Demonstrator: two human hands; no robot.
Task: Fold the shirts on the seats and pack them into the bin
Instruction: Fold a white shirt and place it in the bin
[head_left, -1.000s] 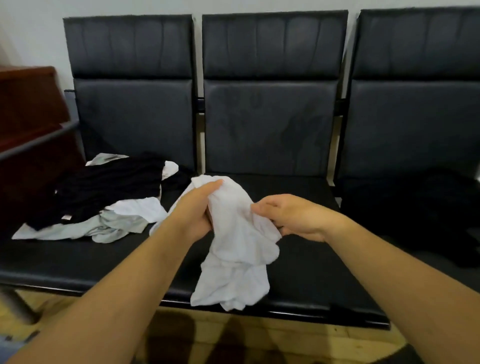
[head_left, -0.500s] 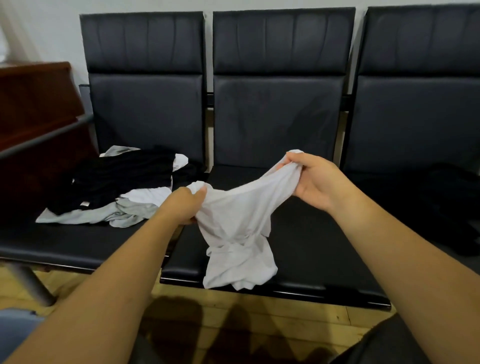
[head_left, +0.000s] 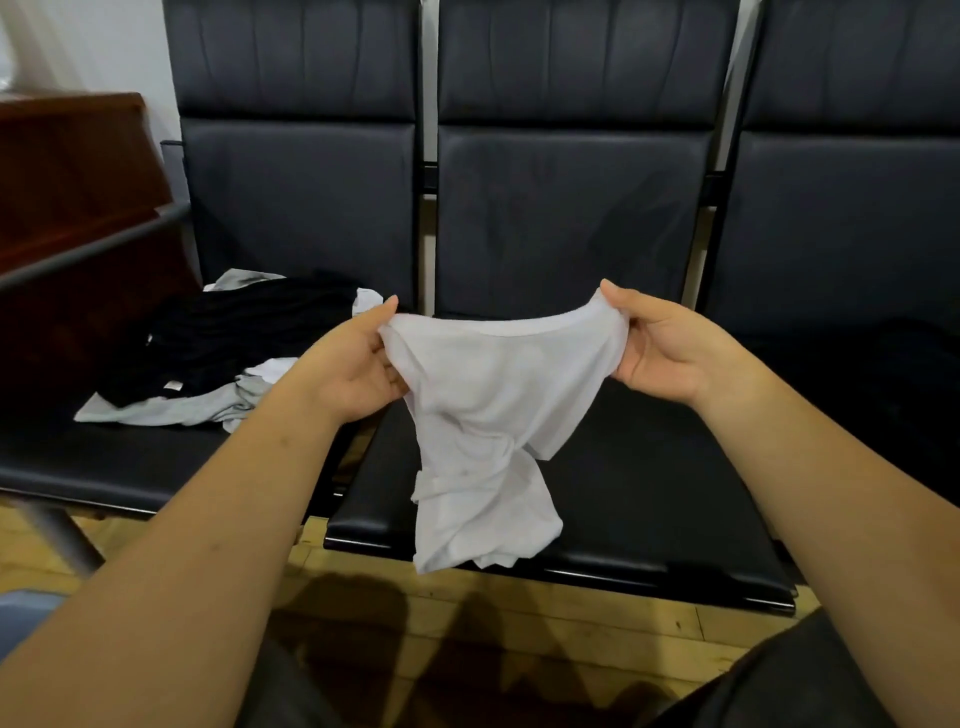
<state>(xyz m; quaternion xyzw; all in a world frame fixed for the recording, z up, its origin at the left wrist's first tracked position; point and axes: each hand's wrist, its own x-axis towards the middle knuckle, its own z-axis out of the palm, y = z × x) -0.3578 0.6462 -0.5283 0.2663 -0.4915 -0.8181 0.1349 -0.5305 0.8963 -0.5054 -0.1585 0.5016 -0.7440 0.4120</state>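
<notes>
A crumpled white shirt hangs above the middle seat, stretched between both hands. My left hand grips its left top edge and my right hand grips its right top edge. The shirt's lower part droops over the seat's front edge. On the left seat lies a pile with a black shirt, a grey shirt and a bit of white cloth. No bin shows clearly in this view.
A dark garment lies on the right seat, hard to make out. A brown wooden cabinet and a grey metal rail stand at the left. A wooden floor runs below the seats.
My hands have pulled apart and both risen to about the same height, stretching the white shirt's top edge wide. Before, the shirt was bunched between them.
</notes>
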